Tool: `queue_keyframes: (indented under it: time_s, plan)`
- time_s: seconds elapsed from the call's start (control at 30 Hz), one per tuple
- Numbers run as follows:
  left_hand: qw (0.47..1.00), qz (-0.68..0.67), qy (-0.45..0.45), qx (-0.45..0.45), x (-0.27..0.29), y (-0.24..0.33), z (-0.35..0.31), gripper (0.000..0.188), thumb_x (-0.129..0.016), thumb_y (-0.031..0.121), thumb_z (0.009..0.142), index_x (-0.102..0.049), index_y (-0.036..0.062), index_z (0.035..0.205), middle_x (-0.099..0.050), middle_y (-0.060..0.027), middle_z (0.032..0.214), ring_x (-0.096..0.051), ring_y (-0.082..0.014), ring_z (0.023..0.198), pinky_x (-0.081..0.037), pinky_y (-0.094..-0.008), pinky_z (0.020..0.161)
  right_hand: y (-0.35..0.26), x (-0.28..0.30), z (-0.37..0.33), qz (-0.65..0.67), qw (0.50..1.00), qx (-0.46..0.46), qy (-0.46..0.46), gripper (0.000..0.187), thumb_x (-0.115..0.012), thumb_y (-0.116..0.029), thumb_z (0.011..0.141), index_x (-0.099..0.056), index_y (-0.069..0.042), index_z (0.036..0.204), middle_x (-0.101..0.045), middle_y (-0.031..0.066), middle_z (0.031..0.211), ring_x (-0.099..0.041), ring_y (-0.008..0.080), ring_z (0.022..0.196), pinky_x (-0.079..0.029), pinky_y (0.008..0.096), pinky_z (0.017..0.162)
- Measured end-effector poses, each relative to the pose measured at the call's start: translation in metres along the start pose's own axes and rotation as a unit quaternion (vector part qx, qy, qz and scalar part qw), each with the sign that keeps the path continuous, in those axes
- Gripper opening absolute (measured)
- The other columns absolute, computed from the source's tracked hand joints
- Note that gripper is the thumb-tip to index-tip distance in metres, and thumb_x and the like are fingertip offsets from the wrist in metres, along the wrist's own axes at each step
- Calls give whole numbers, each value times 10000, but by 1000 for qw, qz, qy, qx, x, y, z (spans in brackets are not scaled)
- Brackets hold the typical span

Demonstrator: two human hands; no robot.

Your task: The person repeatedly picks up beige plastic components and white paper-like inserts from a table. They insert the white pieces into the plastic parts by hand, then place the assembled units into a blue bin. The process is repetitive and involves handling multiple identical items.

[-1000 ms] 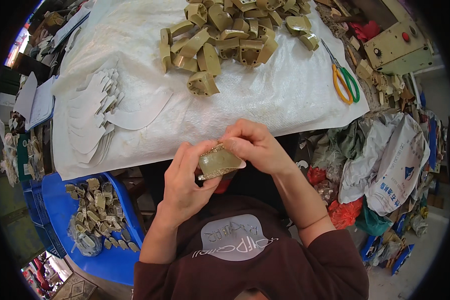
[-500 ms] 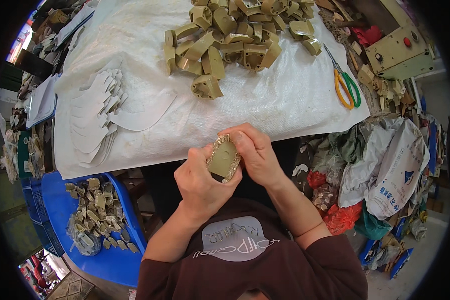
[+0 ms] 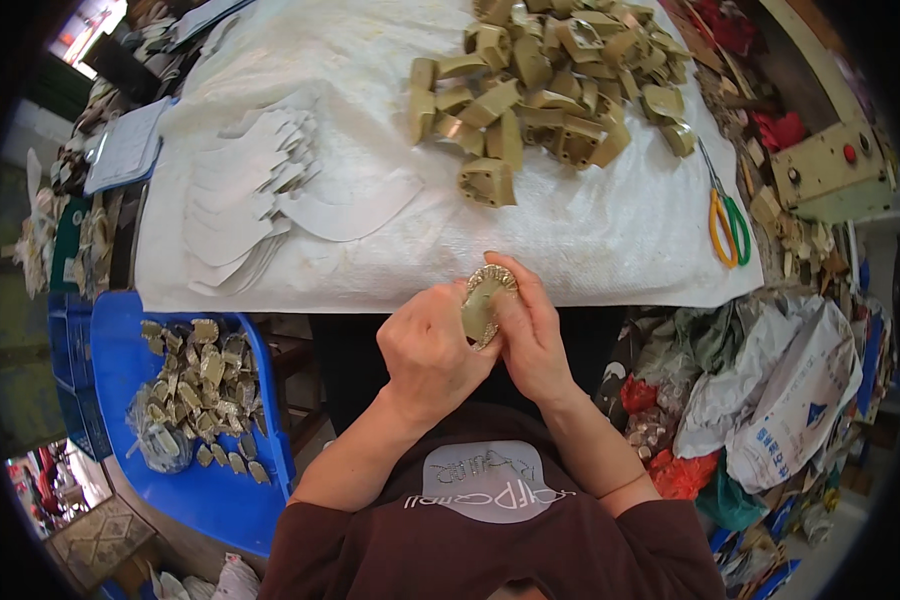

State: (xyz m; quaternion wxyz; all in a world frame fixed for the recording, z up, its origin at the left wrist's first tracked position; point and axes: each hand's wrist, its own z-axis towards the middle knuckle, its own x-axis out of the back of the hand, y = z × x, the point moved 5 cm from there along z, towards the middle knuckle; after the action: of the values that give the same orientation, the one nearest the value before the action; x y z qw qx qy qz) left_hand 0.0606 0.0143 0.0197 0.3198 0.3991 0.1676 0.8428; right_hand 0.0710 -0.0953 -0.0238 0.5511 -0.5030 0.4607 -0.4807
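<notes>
Between my two hands, at the near edge of the table, is a shoe heel (image 3: 478,312) with a smooth olive-gold oval face and a crinkled, glittery gold rim. My left hand (image 3: 428,345) is closed round its left side, with the fingers curled. My right hand (image 3: 530,335) grips it from the right, the thumb pressing on the face near the rim. The heel's underside is hidden by my fingers. On the table beyond lies a heap of bare olive-gold heels (image 3: 487,183), and to the left a fanned stack of white curved cut pieces (image 3: 235,215).
A white sheet (image 3: 370,270) covers the table. Scissors (image 3: 727,225) with orange and green handles lie at its right side. A blue plastic chair (image 3: 195,505) at left holds several glittery heels (image 3: 210,370). Plastic bags (image 3: 790,400) crowd the right; a control box (image 3: 835,170) stands behind.
The view has shifted, so the table things sit further right. My right thumb has moved onto the heel's face, and the heel is turned more edge-on. Both hands still hold it.
</notes>
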Motion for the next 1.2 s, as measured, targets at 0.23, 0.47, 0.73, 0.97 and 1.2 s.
queue_keyframes:
  time_s: [0.23,0.47,0.73,0.97,1.2]
  plan:
    - [993,-66,-5,95,20,-28,-10,388,-785,106,629,-559,9,929,-595,-97,744,-600,-233,582,-478,-294,509,-23,-13,18,-144,979,50,-133,342,-529,-166,939,-498,-2,1237,-567,154,1071,-571,273,928,-453,319,813]
    - [970,128,76,193,108,-120,-58,488,-738,77,664,-557,14,1112,-579,-117,945,-576,-215,806,-474,-316,717,-34,-47,59,-325,896,279,-117,285,-641,-80,792,-595,-19,1067,-544,128,1034,-504,311,1003,-421,408,826]
    - [805,526,169,217,213,-184,-117,420,-662,66,745,-571,29,1154,-532,-119,1013,-519,-250,916,-421,-339,820,-25,-79,75,-388,846,344,-123,250,-637,-94,771,-628,-23,1010,-539,127,1088,-468,297,1090,-367,419,915]
    - [932,-179,-5,314,84,-117,-53,215,-512,106,928,-616,-6,1079,-619,-78,892,-586,-152,787,-464,-256,687,-11,-73,71,-477,804,334,-124,168,-608,-125,688,-616,-61,843,-578,73,1021,-495,225,1065,-337,410,897]
    - [679,-594,-45,429,14,-71,-20,443,-355,292,1000,-486,-55,1243,-603,-91,881,-563,-146,739,-435,-269,597,-59,-46,41,-460,785,377,-175,238,-585,-73,707,-609,-77,943,-568,30,1125,-497,210,1109,-320,425,929]
